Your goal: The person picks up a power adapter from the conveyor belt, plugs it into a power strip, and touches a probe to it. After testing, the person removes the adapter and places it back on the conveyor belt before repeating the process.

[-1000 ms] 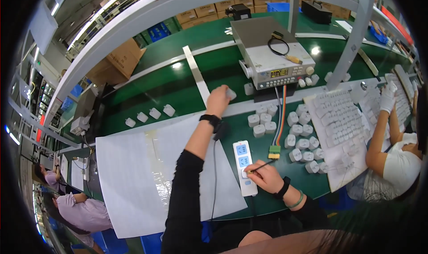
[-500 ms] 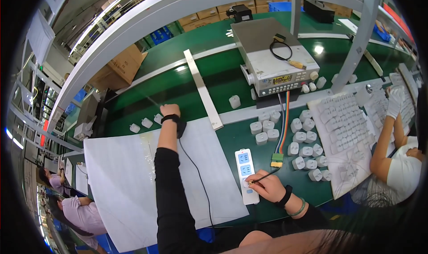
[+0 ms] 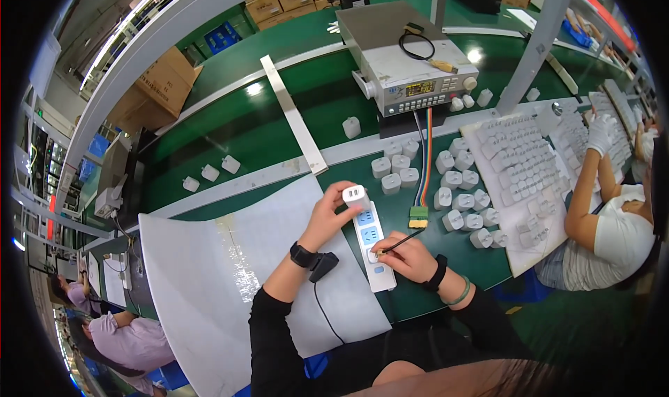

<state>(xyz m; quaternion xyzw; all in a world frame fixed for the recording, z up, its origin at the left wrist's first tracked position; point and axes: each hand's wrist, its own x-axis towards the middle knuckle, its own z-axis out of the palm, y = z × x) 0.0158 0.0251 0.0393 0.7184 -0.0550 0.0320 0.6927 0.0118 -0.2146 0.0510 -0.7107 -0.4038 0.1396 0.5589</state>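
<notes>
- Grip, left hand [image 3: 333,212]: closed round white plug adapter [image 3: 355,195], held at far end of white power strip [image 3: 373,247], touching it or just above; cannot tell whether seated in a socket.
- Grip, right hand [image 3: 405,255]: pinched narrow on thin black probe [image 3: 401,242], tip resting at near sockets of same strip.
- Location: strip lying lengthwise on green bench [image 3: 230,128], at right edge of white sheet [image 3: 209,278], near front centre.
- Risk of misalignment: pins hidden under fingers; likely to bind or bend if pressed down tilted.
- Risk of strip sliding: nothing seen clamping it; liable to skid toward near edge under a push from far end, pulling probe tip off its spot.
- Risk of probe slip: thin tip, light pinch; possible scratch or stray contact inside a socket opening.
- Risk of snagging: black cord [image 3: 322,306] trailing from wrist strap [image 3: 303,255] across sheet, close to strip's near end; apt to catch and drag it.
- Risk of mix-up: loose white adapters [image 3: 460,202] crowded just right of strip, beside green connector [image 3: 417,217] of ribbon cable from grey tester [image 3: 411,69]; easy to knock over or confuse with piece in hand.
- Neighbouring worker's gloved hand [image 3: 599,133]: well apart at far right; no interference judged.
</notes>
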